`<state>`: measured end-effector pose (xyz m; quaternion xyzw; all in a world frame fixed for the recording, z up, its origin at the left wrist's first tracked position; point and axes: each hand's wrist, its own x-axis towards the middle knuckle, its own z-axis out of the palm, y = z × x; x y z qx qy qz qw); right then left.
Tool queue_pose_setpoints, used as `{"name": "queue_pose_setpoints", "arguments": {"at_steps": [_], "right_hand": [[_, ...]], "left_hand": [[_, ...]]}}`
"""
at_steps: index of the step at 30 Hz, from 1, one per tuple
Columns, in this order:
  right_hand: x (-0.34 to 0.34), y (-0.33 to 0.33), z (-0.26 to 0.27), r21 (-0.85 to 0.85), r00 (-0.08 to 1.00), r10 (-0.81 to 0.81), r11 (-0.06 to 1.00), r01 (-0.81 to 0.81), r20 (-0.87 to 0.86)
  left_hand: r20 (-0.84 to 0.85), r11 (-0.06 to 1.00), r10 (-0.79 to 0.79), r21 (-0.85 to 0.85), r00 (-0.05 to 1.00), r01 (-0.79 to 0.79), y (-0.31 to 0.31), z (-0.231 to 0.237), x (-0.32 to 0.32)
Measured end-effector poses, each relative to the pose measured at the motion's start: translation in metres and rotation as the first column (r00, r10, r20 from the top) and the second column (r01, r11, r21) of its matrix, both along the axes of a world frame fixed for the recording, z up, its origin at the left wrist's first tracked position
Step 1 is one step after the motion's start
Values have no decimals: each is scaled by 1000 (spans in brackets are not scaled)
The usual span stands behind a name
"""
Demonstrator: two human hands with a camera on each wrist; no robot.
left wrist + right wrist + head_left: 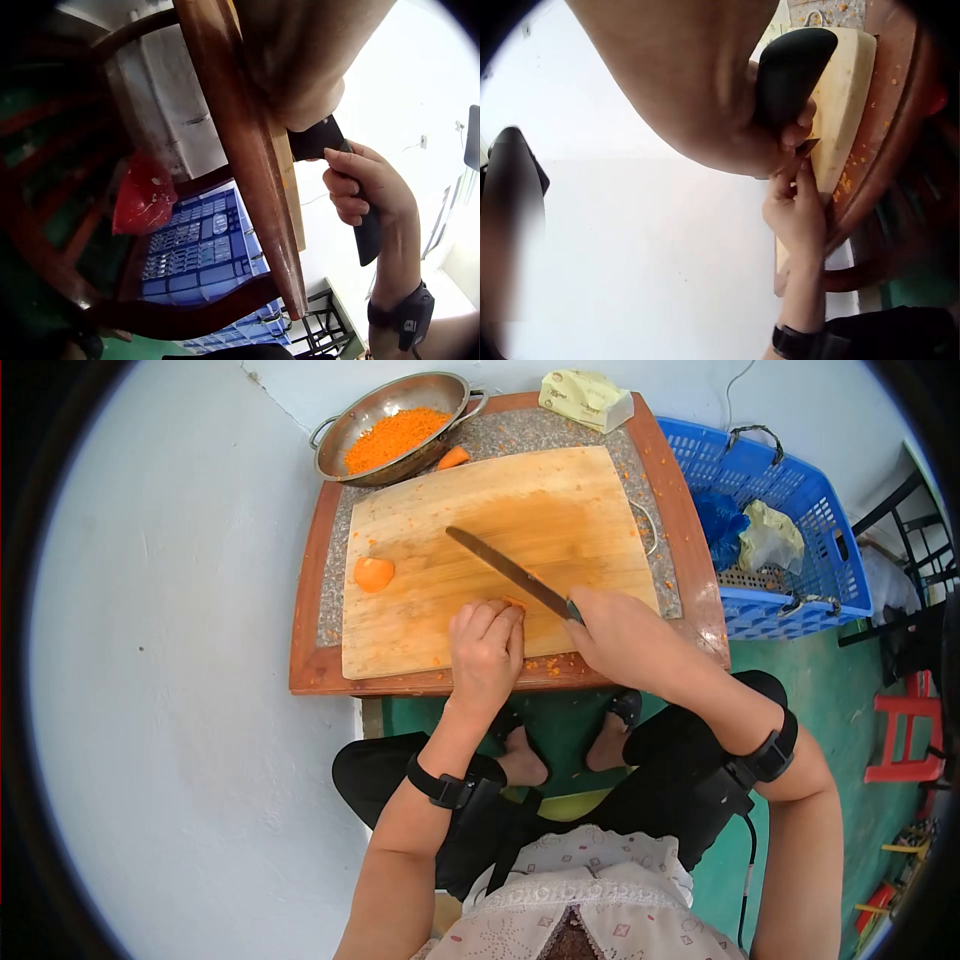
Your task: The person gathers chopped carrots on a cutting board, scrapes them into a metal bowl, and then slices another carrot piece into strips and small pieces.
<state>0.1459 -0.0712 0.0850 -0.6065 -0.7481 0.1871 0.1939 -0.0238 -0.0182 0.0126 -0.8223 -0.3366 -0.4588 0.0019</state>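
On the wooden cutting board (400, 630), near its front edge, my left hand (485, 650) holds a small piece of carrot (514, 602) under curled fingers, most of it hidden. My right hand (625, 638) grips a kitchen knife (505, 568), its long blade slanting over the board toward the far left. In the right wrist view the knife's black handle (791, 71) sticks out of the right fist, close above the left fingertips. A thick carrot chunk (374, 574) lies at the board's left side.
A two-handled metal pan (335, 448) with chopped carrot stands at the table's back left, a carrot piece (453, 457) beside it. A tissue pack (586, 400) lies at the back right. Beyond the table's wooden edge (690, 530) is a blue plastic basket (790, 475). Orange crumbs dot the front edge.
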Motion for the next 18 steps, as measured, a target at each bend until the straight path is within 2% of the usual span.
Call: {"name": "queue_pose_setpoints", "arguments": {"at_steps": [1, 4, 7, 10, 13, 16, 18], "right_hand": [[1, -4, 1, 13, 1000, 3, 1000, -3, -14], [-5, -23, 11, -18, 988, 41, 999, -38, 148], [-7, -32, 17, -45, 978, 58, 998, -50, 199], [-4, -35, 16, 21, 980, 97, 995, -102, 176], [-3, -32, 19, -64, 973, 117, 992, -107, 198], [-13, -22, 14, -62, 979, 113, 993, -104, 167], [-20, -14, 5, 31, 978, 107, 993, -114, 178]], "left_hand": [[5, 1000, -1, 2, 1000, 1, 1, -1, 0], [-25, 1000, 12, -10, 1000, -12, -1, -3, -3], [-66, 1000, 16, -23, 998, -18, -1, -1, -4], [-73, 999, 18, -40, 997, -21, -2, -2, -4], [-50, 999, 14, -33, 999, -16, -1, -1, -3], [-50, 999, 20, -43, 999, -22, -3, -2, -4], [-45, 999, 5, -32, 999, -7, -2, 0, -2]]}}
